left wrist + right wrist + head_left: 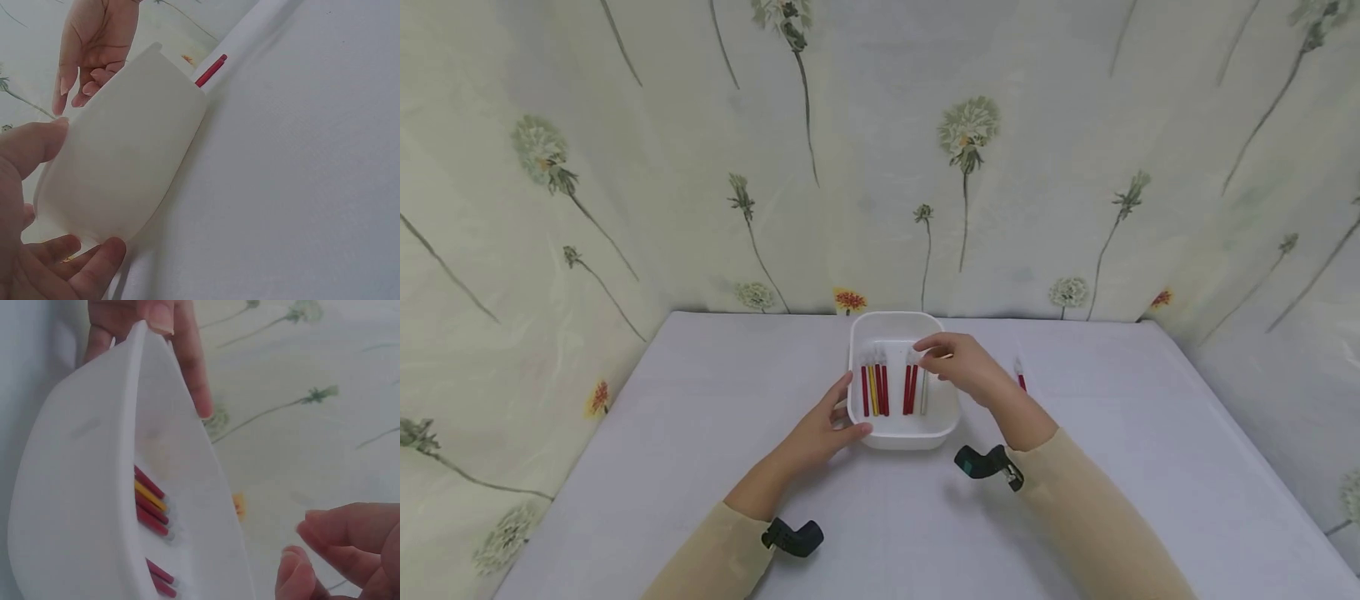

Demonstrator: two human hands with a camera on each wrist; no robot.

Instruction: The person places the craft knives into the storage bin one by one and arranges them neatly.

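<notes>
A white plastic tub stands on the table with several slim, pen-like sticks in it, clear at their far ends. Its left group holds red sticks and a yellow stick; to the right lie two red ones and a pale stick. My left hand grips the tub's near left side, thumb at the rim and fingers along the wall. Over the tub's right side hovers my right hand, fingers loosely bent; in the right wrist view nothing shows between its fingertips.
Right of the tub, a red stick with a clear end lies on the white-covered table, partly behind my right hand and forearm. A flower-printed cloth rises along the table's back and sides.
</notes>
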